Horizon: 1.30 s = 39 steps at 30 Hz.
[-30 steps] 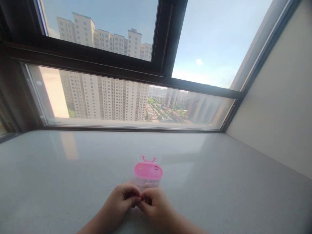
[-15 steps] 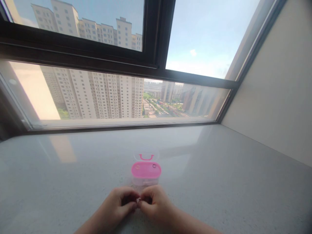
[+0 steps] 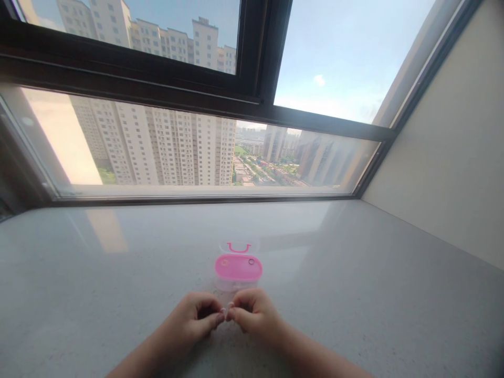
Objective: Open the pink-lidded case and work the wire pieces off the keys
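A person's two bare hands met low over a pale, speckled window ledge (image 3: pixel 378 294), toward its near edge (edge itself out of view), approx. midway btwn its side edges.

L hand (image 3: pixel 199 317): thumb & forefinger pinched narrow on a small pale piece (image 3: pixel 223 311). R hand (image 3: pixel 255 317): similar narrow pinch from the opp. side, tips v. close to the L's. Fingertips hid most of the piece; can't tell its shape, or if there were 1 or 2.

Just beyond, toward the ledge's far edge, stood a clear box (image 3: pixel 226 285) w/ a pink oval top (image 3: pixel 238 270); on it, a yellowish ring (image 3: pixel 224 262) near the L end & a dark ring (image 3: pixel 251 261) near the R. Behind was a pink handle (image 3: pixel 239 250) on a clear part, poss. the lid.

Seemed fine fingertip work: light, even pressure prob. suited best, as a hard squeeze could've sprung the piece loose. Resting both wrists on the ledge would've steadied the tips; a slightly looser curl would've shown the piece better.
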{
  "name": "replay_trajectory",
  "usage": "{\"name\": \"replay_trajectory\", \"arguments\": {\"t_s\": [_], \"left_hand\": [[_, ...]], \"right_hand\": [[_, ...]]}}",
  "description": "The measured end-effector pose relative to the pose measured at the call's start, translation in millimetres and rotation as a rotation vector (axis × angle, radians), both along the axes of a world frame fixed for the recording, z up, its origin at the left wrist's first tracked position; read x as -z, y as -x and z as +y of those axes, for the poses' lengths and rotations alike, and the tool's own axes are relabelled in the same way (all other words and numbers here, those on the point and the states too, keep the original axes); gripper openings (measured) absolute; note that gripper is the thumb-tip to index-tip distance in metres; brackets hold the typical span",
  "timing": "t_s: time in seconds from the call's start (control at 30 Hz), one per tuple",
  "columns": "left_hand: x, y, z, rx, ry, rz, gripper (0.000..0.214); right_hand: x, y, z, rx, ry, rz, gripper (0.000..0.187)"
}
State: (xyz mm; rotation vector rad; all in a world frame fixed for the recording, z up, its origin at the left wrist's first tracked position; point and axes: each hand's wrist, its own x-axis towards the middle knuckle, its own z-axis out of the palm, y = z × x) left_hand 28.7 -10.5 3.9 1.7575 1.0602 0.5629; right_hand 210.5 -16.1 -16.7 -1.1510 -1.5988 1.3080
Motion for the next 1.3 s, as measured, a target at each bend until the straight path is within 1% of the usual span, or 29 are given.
{"name": "replay_trajectory", "arguments": {"t_s": [0.07, 0.13, 0.27, 0.63, 0.83, 1.0, 1.13, 1.3], "left_hand": [[0.0, 0.6, 1.4, 0.003, 0.041, -0.031, 0.027], [-0.5, 0.8, 2.4, 0.003, 0.06, -0.046, 0.026], [-1.7, 1.3, 3.5, -0.011, 0.06, -0.062, 0.026], [-0.5, 2.8, 5.9, -0.004, 0.048, -0.063, 0.027], [2.3, 1.8, 7.5, -0.017, 0.05, -0.072, 0.024], [5.5, 3.3, 9.3, -0.025, 0.078, -0.09, 0.026], [5.0, 4.6, 9.3, -0.017, 0.07, -0.085, 0.029], [4.3, 4.2, 8.5, -0.021, 0.079, -0.09, 0.027]], "right_hand": [[-1.1, -0.6, -0.2, -0.006, 0.034, 0.033, 0.015], [-2.1, -0.9, -0.8, -0.004, 0.032, 0.047, 0.015], [-2.8, -1.7, -1.9, -0.02, 0.015, 0.065, 0.015], [-4.4, -1.2, -1.7, -0.037, 0.045, 0.09, 0.016], [-0.6, -2.9, -0.3, -0.063, 0.043, 0.059, 0.018], [1.7, -2.1, 0.4, -0.015, 0.074, 0.046, 0.014], [2.0, -1.3, -0.4, -0.028, 0.097, 0.049, 0.013], [3.9, -1.5, -0.1, -0.037, 0.101, 0.057, 0.014]]}}
